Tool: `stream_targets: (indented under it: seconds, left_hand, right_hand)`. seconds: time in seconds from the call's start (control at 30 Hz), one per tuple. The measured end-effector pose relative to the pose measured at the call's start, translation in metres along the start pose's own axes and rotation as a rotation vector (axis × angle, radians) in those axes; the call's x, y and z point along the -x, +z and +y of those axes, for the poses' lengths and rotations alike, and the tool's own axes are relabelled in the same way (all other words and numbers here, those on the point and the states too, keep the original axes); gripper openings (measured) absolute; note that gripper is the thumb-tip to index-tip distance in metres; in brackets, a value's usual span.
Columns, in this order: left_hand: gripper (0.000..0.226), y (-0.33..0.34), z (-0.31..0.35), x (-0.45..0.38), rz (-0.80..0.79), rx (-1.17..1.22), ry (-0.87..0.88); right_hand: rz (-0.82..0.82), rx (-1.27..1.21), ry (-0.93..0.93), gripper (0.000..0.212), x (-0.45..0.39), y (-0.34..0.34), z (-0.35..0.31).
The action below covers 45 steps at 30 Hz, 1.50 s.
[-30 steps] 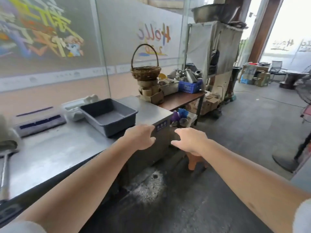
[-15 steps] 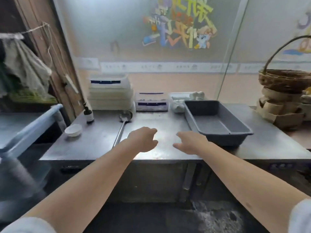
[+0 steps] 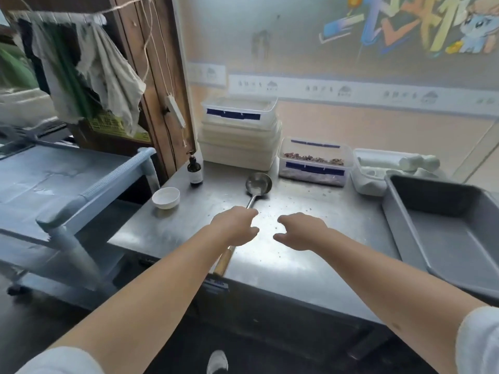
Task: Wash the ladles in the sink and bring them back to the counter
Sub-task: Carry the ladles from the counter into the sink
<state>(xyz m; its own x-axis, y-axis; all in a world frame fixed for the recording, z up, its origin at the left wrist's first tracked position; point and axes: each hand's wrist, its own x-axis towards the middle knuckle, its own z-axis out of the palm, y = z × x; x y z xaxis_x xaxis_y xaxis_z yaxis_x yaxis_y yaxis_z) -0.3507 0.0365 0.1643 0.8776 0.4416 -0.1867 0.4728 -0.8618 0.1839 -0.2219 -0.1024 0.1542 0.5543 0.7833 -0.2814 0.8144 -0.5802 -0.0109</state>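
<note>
Ladle handle's right under left hand fingers, nothing gripped yet, both hands loosely curled. Should be grabbed mid-shaft w/ bowl kept level.

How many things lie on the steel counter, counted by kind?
Steel ladle with wooden handle: 1
Small white bowl: 1
Dark glass bottle: 1
Grey plastic tub: 1
Clear containers with blue clips, stacked one and single one: 2 seen clearly
Total: 6

The ladle lies on the steel counter, bowl toward the wall. The left hand is above its handle; the right hand is beside, fingers loosely curled, holding nothing.
</note>
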Motion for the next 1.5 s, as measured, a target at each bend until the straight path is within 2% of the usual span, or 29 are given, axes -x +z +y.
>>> stream_targets:
  seconds: [0.17, 0.47, 0.6, 0.77, 0.83, 0.93, 1.0, 1.07, 1.13, 1.3, 1.4, 1.5]
  left_hand:
    - [0.042, 0.008, -0.051, -0.097, -0.028, -0.003, 0.043]
    - [0.044, 0.032, -0.109, -0.227, -0.234, 0.051, 0.039]
    - [0.046, 0.051, -0.114, -0.248, -0.282, 0.134, 0.011]
    - [0.046, 0.094, -0.126, -0.29, -0.376, 0.28, -0.155]
    - [0.042, 0.111, -0.13, -0.301, -0.403, 0.306, -0.177]
    - [0.024, 0.126, -0.133, -0.317, -0.387, 0.34, -0.205]
    - [0.025, 0.132, -0.135, -0.326, -0.366, 0.406, -0.226]
    - [0.033, 0.136, -0.135, -0.332, -0.366, 0.485, -0.244]
    - [0.034, 0.139, -0.134, -0.334, -0.381, 0.577, -0.26]
    - [0.02, 0.152, -0.138, -0.34, -0.391, 0.839, -0.372]
    - [0.003, 0.152, -0.14, -0.343, -0.404, 0.966, -0.401]
    - [0.011, 0.149, -0.14, -0.343, -0.388, 0.989, -0.421]
  right_hand:
    - [-0.037, -0.024, 0.041, 0.054, -0.095, 0.016, -0.013]
    - [-0.227, -0.172, 0.147, 0.051, -0.217, 0.034, -0.017]
    - [-0.246, -0.272, 0.172, 0.048, -0.246, 0.043, -0.012]
    - [-0.285, -0.483, 0.189, 0.045, -0.318, 0.07, 0.0]
    - [-0.285, -0.621, 0.253, 0.04, -0.342, 0.081, 0.002]
    - [-0.304, -0.86, 0.395, 0.023, -0.37, 0.094, 0.0]
    - [-0.314, -1.097, 0.516, 0.013, -0.385, 0.101, -0.002]
    - [-0.318, -1.242, 0.596, 0.013, -0.396, 0.109, -0.004]
    - [-0.324, -1.298, 0.637, 0.015, -0.404, 0.114, -0.007]
    - [-0.34, -1.405, 0.707, 0.015, -0.415, 0.119, -0.011]
    - [-0.327, -1.447, 0.711, 0.012, -0.417, 0.117, -0.011]
    - [-0.331, -1.484, 0.744, 0.007, -0.418, 0.112, -0.009]
